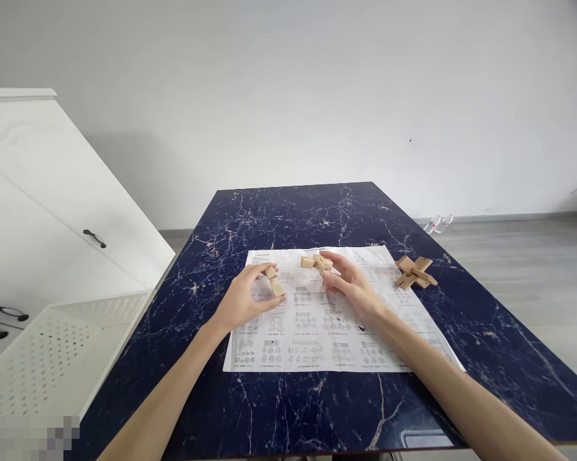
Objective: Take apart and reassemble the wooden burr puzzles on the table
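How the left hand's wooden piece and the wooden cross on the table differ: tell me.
The wooden piece is in the left hand; the wooden cross rests on the table.
The piece is smaller and paler; the cross larger and darker.
The piece looks notched; the cross spreads several arms.
Both look wooden.

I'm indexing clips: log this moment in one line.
left hand: holds notched wooden piece | right hand: holds wooden block cluster | beneath both: printed sheet | sheet's right edge: crossed wooden assembly

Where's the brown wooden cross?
In the head view, the brown wooden cross lies right of the right hand, at the edge of the white printed paper.
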A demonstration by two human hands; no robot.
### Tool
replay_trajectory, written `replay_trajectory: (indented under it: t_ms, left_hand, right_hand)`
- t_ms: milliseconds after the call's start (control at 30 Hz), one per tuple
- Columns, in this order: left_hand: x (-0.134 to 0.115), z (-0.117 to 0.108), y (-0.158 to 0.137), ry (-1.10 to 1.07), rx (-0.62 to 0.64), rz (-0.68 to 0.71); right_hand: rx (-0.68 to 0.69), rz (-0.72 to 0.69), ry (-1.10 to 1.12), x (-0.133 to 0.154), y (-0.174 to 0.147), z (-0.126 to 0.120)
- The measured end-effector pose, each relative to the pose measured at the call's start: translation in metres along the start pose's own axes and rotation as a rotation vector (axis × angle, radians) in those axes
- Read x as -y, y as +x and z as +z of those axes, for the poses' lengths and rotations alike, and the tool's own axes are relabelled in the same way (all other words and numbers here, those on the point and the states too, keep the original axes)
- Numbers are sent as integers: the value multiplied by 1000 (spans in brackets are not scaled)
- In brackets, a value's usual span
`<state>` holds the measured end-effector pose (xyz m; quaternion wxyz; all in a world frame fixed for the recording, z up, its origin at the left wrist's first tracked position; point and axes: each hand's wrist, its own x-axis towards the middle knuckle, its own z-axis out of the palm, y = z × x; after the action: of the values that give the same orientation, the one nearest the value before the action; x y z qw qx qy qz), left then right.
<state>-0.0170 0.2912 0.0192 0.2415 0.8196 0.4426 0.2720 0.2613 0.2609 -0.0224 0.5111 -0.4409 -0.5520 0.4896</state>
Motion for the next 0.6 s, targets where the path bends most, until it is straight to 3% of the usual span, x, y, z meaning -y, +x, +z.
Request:
replay_trajectory:
  t_ms: [133, 300, 467, 600]
  left_hand:
    - [20, -4, -7, 190, 18, 119]
    - [29, -3, -8, 319, 71, 96]
    - [12, 0, -14, 227, -69, 119]
    - [-6, 9, -23, 117, -30, 75]
  right_hand:
    - [13, 47, 19, 1, -1, 0]
    - [30, 58, 9, 2, -3, 1]
    - [134, 7, -6, 1, -6, 7]
    - [191, -42, -48, 1, -10, 14]
